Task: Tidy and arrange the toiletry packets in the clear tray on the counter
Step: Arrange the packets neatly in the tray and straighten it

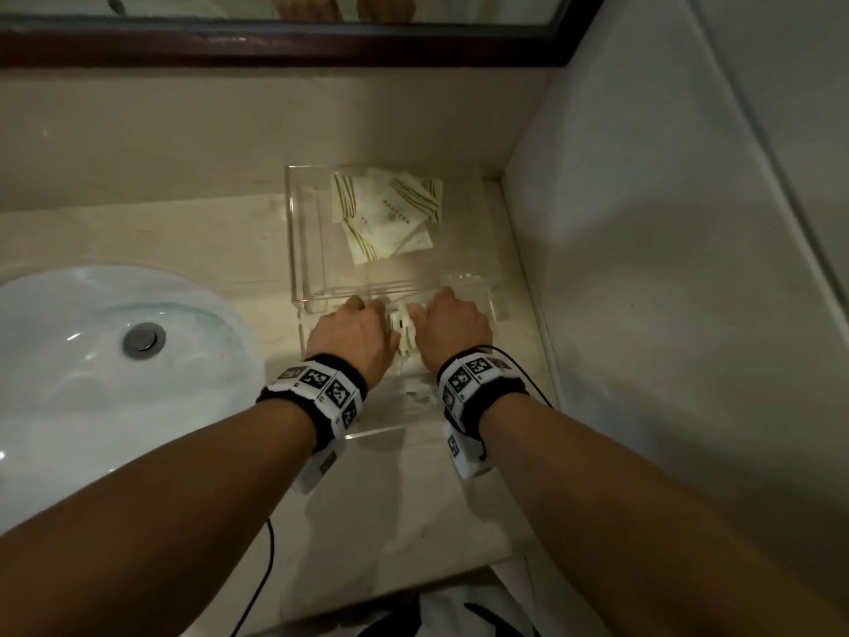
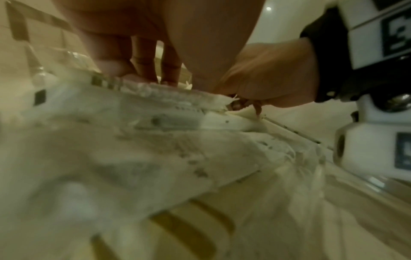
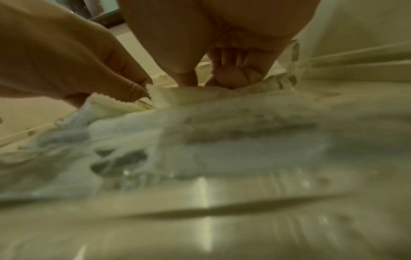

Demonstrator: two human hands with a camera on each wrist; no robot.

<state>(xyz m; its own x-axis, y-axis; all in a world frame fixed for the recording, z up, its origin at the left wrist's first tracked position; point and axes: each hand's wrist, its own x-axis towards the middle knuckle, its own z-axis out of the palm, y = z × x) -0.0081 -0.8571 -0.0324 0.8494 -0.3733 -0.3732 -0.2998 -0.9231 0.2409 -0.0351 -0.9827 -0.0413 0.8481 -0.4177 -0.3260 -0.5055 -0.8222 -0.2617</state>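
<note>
A clear acrylic tray (image 1: 294,232) stands on the beige counter against the right wall. In its far section lie several cream toiletry packets (image 1: 390,213) with olive stripes, overlapping at odd angles. Both hands are down in the near section. My left hand (image 1: 367,317) and right hand (image 1: 441,314) hold a small upright stack of packets (image 1: 402,333) between them by its edges. In the left wrist view, fingers (image 2: 144,70) press on the stack's (image 2: 160,105) top edge. In the right wrist view, the thumb and fingers (image 3: 224,73) pinch the packets (image 3: 189,100). The stack's lower part is hidden.
A white sink basin (image 1: 92,383) with a metal drain (image 1: 144,340) lies left of the tray. A dark mirror frame (image 1: 275,43) runs along the back. A pale wall (image 1: 666,268) closes the right side. The counter's front edge (image 1: 390,577) is near my body.
</note>
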